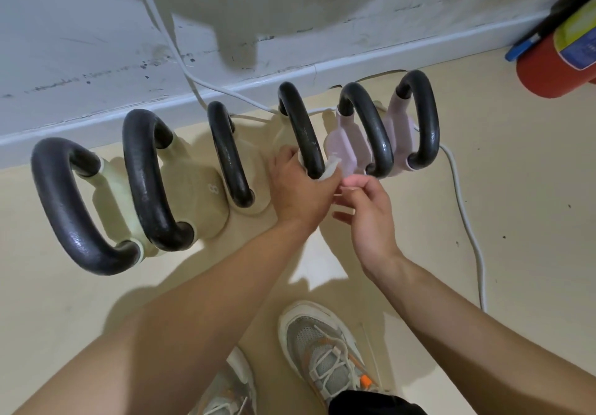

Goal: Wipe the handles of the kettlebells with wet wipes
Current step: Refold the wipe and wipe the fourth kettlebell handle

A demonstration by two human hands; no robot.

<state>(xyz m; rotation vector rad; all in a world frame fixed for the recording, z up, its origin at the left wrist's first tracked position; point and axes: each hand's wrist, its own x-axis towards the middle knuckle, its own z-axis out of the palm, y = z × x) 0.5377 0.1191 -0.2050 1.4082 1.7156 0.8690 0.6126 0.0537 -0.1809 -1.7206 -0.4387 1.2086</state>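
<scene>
Several kettlebells stand in a row along the wall, each with a black loop handle. The left ones have cream bodies [196, 189] and the two at the right have pale pink bodies [342, 147]. My left hand [300, 189] presses a white wet wipe [330, 168] against the near end of the fourth handle [303, 130]. My right hand [367, 214] hovers just to the right of it, fingers loosely spread, its fingertips close to the wipe's edge. It is beside the fifth handle [371, 130].
A white cable [464, 214] runs along the skirting and down the floor at the right. A red fire extinguisher [561, 47] lies at the top right. My two shoes [325, 347] stand on the beige floor below the hands. A grey-white wall backs the row.
</scene>
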